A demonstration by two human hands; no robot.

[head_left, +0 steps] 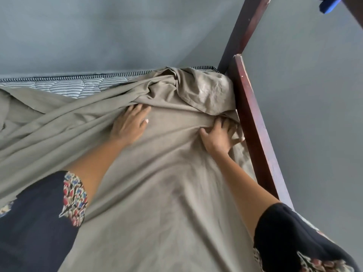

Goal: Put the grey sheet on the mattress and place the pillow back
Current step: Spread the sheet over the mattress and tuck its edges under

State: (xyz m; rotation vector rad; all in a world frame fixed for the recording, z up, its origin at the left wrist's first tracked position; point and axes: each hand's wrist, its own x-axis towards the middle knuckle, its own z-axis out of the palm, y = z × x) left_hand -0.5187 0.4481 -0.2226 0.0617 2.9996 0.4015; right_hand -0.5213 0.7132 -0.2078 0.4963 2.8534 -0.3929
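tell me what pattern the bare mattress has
Mattress: thin grey-and-white stripes, head view.

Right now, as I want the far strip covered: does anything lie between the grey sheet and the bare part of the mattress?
Nothing visible does. The bare striped strip of the mattress carries no object; the grey sheet is only bunched at the corner by the wooden bed frame.

Grey sheet [157, 183]: thin woven cloth, matt, soft, heavily creased and bunched at the corner.
Mattress [68, 86]: quilted cloth ticking, finely striped, matt, edged with ribbed striped piping.
Bed rail [253, 118]: dark red-brown wood, varnished to a low gloss, scuffed and chipped in places.
Wall [98, 30]: painted, matt, faintly mottled.
Sleeves [39, 222]: dark matt cloth, trimmed with printed floral fabric.
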